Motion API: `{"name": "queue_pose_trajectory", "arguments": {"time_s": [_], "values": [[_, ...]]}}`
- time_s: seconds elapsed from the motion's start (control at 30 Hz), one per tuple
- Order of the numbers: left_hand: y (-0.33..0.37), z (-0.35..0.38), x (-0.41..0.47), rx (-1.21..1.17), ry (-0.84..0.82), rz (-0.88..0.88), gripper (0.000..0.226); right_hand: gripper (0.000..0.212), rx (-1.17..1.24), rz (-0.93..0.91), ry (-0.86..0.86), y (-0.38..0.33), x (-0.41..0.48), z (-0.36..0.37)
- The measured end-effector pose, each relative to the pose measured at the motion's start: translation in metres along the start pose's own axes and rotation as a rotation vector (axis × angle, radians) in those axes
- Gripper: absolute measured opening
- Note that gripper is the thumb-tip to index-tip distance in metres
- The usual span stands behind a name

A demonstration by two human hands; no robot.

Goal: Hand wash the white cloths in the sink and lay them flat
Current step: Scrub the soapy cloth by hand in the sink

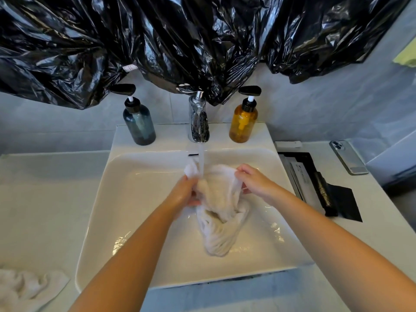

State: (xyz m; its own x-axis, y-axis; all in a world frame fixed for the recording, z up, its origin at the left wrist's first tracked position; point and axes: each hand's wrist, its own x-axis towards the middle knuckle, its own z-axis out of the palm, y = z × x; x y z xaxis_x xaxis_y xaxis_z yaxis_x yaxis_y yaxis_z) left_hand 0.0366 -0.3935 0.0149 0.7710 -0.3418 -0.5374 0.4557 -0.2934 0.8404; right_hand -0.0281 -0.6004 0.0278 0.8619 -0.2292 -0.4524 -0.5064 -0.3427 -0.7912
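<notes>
left hand (183, 194), right hand (255, 184) clutch white cloth (219, 219), mid sink (137, 199), rims well apart

Left hand (182, 194), right hand (254, 183), both curled.

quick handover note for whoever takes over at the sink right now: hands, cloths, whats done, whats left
Left hand: grips the white cloth at its bunched top.
Right hand: pinches the same cloth's other edge.
The white cloth is wet, held under the water stream and hanging into the sink.
Second cloth: crumpled on the counter, lower left; cannot tell if washed.
Done: wetting under way; nothing laid flat.
Left: finish washing, wring, lay both cloths flat.
</notes>
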Motion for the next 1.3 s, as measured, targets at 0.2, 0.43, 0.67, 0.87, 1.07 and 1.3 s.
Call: {"name": "queue_pose_trajectory", "arguments": {"time_s": [0.2,0.43,0.67,0.87,1.07,1.3], "values": [[-0.014,0.028,-0.018,-0.39,-0.334,-0.108,0.039,0.013,0.165,-0.122,0.274,0.003,0.002,0.015],[0.0,-0.02,0.013,0.663,0.337,0.365,0.025,0.012,0.373,-0.241,-0.026,-0.019,-0.001,0.037],[0.01,-0.043,0.01,-0.633,0.247,0.133,0.027,0.022,0.006,-0.225,-0.164,0.0,-0.002,0.051],[0.014,-0.063,0.003,-0.757,0.241,0.006,0.03,0.034,-0.426,-0.252,-0.223,-0.01,0.016,0.057],[0.015,-0.047,0.007,-0.804,0.123,0.032,0.035,0.009,-0.793,-0.203,-0.17,-0.006,0.008,0.045],[0.003,-0.018,0.022,-0.694,0.162,-0.103,0.033,0.037,-0.91,0.24,0.071,0.006,0.008,-0.028]]}}
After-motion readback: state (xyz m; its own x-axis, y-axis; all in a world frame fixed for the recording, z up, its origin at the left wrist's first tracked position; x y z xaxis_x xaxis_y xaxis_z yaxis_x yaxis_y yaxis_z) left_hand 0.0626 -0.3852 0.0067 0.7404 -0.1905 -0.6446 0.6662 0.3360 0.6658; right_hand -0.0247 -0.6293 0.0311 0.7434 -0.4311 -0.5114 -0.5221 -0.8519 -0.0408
